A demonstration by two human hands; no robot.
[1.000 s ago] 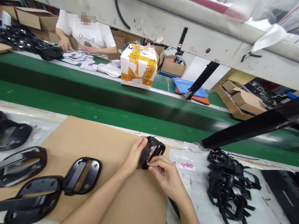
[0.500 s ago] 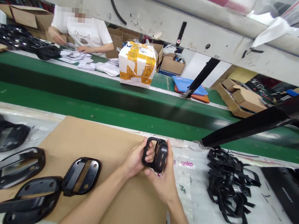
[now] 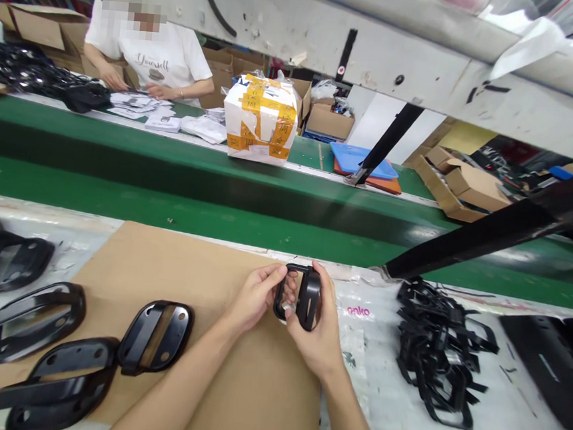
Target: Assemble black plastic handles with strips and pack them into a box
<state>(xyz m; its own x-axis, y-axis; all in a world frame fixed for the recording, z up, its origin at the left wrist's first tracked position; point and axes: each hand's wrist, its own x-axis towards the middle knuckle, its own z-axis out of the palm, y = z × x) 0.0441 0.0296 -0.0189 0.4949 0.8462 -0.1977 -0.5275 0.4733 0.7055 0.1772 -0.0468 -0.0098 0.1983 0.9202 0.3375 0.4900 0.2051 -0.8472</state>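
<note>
Both of my hands hold a small black plastic frame part point(image 3: 302, 295) upright above the far edge of a brown cardboard sheet point(image 3: 171, 272). My left hand point(image 3: 255, 299) pinches its left side with the fingers curled. My right hand point(image 3: 317, 328) wraps round its right side from below, thumb up along the edge. Several larger black plastic shells point(image 3: 155, 335) lie on the cardboard to the left of my forearms.
A heap of black frame parts point(image 3: 440, 352) lies at the right on white plastic. A green conveyor belt point(image 3: 218, 189) runs across beyond the cardboard. On its far side stand a taped white box point(image 3: 259, 120), cardboard boxes point(image 3: 464, 187) and a person in a white shirt point(image 3: 150, 56) handling papers.
The black part has been turned in my hands from a tilted, face-on position to standing edge-on. My right hand has shifted from its lower front round to its right side.
</note>
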